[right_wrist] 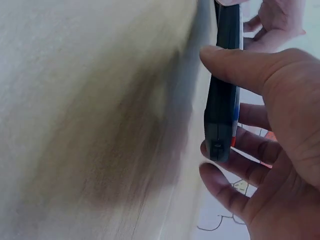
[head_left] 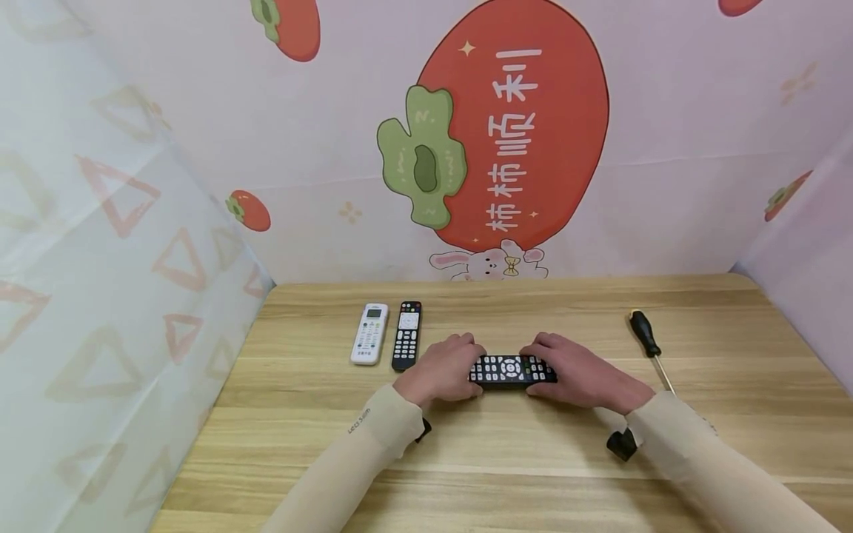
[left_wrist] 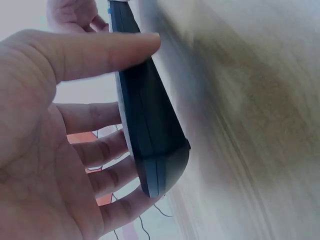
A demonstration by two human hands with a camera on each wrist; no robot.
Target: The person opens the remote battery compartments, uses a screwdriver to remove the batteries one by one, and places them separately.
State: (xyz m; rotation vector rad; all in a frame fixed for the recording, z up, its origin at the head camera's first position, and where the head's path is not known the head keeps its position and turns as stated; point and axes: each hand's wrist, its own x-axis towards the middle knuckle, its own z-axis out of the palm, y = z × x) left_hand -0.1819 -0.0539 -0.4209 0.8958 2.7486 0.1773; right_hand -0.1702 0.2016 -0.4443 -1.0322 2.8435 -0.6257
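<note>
A black remote control (head_left: pixel 509 369) with white buttons lies sideways between both hands in the head view. Its left end is gripped by my left hand (head_left: pixel 445 370), thumb along the near edge and fingers at the far side. At the other end, my right hand (head_left: pixel 580 370) holds it the same way. From the left wrist, the remote's dark side and end (left_wrist: pixel 150 120) show between thumb and fingers, close over the wood. The right wrist view has the opposite end (right_wrist: pixel 220 115) pinched likewise, a shadow falling on the tabletop beside it.
Left of the hands lie a white remote (head_left: pixel 369 334) with a small screen and another black remote (head_left: pixel 407 337). A screwdriver (head_left: pixel 643 333) with a black handle lies at the right, partly behind the right forearm. Printed cloth walls (head_left: pixel 320 244) border the wooden table (head_left: pixel 506 474).
</note>
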